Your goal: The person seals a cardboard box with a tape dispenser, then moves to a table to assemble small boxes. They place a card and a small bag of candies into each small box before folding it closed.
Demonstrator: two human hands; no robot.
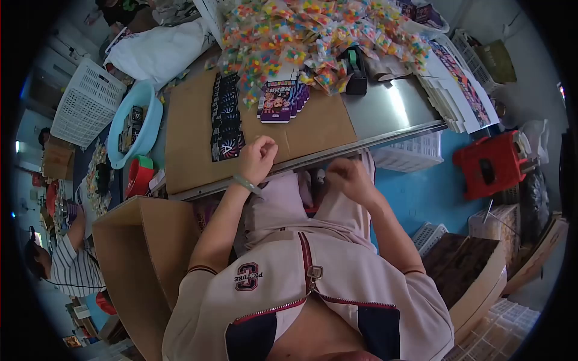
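Observation:
My left hand (259,159), a bangle on its wrist, is over the front edge of the cardboard-covered table (192,132), its fingers curled; whether it holds anything does not show. My right hand (351,179) is above my lap, fingers bent and slightly blurred. Ahead of my left hand lies a row of black printed packets (226,117). To their right sits a small stack of purple printed cards (278,102). A large heap of clear bags with colourful pieces (289,36) covers the back of the table, with a black tape dispenser (356,72) at its front.
Left of the table are a blue basin (154,120), a red-green container (139,174), a white basket (89,102) and an open cardboard box (150,240). A person in a striped shirt (72,265) is at far left. A red crate (490,165) stands right.

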